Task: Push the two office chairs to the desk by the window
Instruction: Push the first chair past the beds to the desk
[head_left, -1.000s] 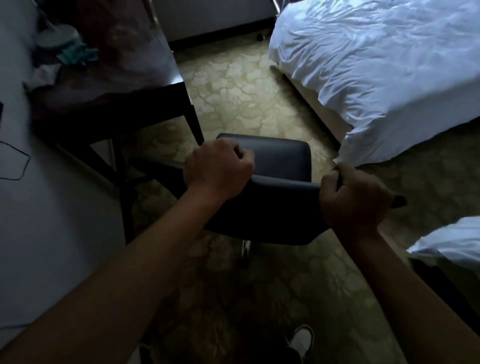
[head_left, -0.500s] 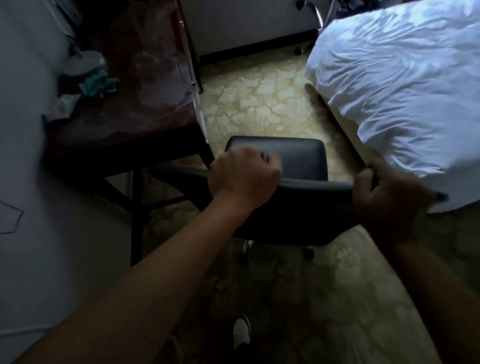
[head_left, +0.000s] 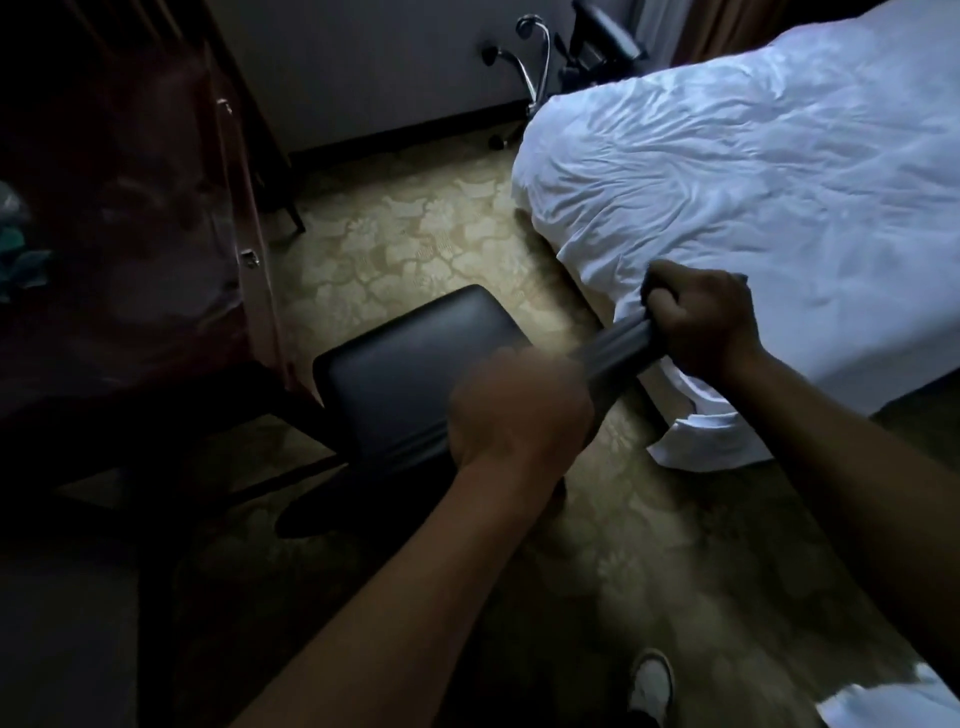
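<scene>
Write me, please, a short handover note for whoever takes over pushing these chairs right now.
Right hand grips the top edge of the black office chair's backrest, close against the white bed sheet. Left hand is motion-blurred at the backrest; its grip cannot be told. The chair's seat sits on the patterned carpet between the dark wooden table and the bed. A second office chair stands by the far wall. No desk by a window is in view, so neither chair is delivered; both remain.
</scene>
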